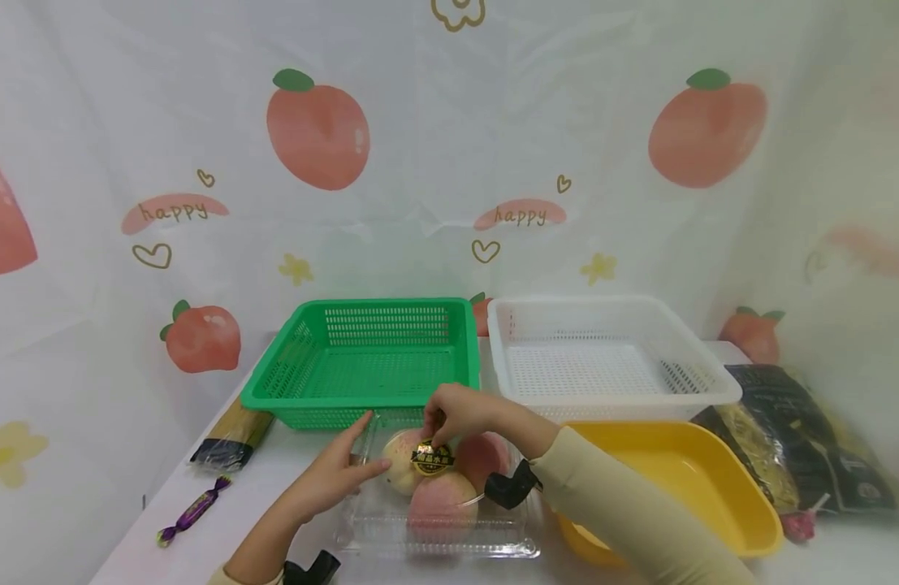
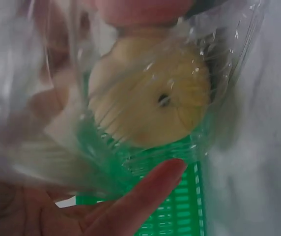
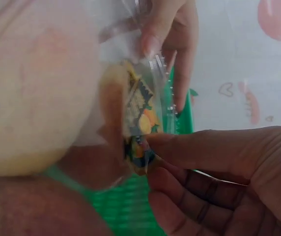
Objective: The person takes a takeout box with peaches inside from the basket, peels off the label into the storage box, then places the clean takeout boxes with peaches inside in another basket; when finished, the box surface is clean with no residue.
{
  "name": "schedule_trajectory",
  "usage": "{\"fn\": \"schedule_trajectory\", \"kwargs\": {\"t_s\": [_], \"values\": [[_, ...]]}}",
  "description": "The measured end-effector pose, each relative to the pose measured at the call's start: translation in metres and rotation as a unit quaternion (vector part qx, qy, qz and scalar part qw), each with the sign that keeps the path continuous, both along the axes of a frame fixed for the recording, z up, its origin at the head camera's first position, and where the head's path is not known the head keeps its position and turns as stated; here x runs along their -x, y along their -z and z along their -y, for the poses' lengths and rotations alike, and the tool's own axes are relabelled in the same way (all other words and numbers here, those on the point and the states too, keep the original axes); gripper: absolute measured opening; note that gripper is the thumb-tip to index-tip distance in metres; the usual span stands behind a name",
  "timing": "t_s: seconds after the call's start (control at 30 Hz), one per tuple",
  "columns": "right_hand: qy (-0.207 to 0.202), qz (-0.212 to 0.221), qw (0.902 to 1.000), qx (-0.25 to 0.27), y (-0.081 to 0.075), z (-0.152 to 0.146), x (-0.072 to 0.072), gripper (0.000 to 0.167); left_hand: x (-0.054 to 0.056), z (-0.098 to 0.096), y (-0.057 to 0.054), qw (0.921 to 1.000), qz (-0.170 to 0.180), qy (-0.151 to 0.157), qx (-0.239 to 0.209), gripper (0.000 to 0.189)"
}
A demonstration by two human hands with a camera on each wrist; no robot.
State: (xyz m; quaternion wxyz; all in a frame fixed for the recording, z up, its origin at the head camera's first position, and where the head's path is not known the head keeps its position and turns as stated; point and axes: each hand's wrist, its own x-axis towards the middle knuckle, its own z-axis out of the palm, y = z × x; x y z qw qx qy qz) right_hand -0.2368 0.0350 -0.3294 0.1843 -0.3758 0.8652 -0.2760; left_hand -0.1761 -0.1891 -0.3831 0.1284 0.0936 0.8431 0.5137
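A clear plastic fruit box (image 1: 379, 532) stands on the table with several peaches (image 1: 443, 497) inside. On its lid is a black and gold sticker (image 1: 432, 457). My right hand (image 1: 464, 411) reaches over the box and pinches the sticker's edge between thumb and fingers; in the right wrist view the thumb lies against the sticker (image 3: 143, 110). My left hand (image 1: 332, 481) rests along the box's left side, fingers extended and thumb over the lid. The left wrist view shows a pale peach (image 2: 148, 93) through the plastic, near the left index finger (image 2: 150, 196).
Behind the box stand a green basket (image 1: 361, 403) and a white basket (image 1: 617, 400). A yellow basin (image 1: 763, 528) is under my right forearm. Dark bags (image 1: 807, 431) and a pink lollipop (image 1: 800, 524) lie right; a flat packet (image 1: 233, 439) and a purple wrapped candy (image 1: 195, 512) lie left.
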Motion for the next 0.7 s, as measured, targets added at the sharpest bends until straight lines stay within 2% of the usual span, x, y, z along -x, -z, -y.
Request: {"fn": "schedule_trajectory", "kwargs": {"t_s": [0.17, 0.27, 0.47, 0.7], "values": [[0.015, -0.002, 0.9999, -0.001, 0.0005, 0.0038, -0.0033, 0.003, -0.0033, -0.0064, 0.0053, 0.9991, -0.016, -0.040, 0.006, 0.089], [0.022, 0.002, 0.9997, 0.007, 0.0024, 0.0049, -0.0046, 0.005, -0.0054, -0.0083, 0.0071, 0.9986, -0.016, -0.050, 0.005, 0.089], [0.029, 0.000, 0.9995, 0.015, 0.0067, 0.0049, -0.0076, 0.007, -0.0075, -0.0072, 0.0057, 0.9991, -0.007, -0.041, -0.002, 0.090], [0.015, 0.000, 0.9997, 0.021, 0.0085, 0.0013, -0.0055, 0.008, -0.0055, -0.0081, 0.0053, 0.9993, -0.005, -0.036, -0.006, 0.090]]}}
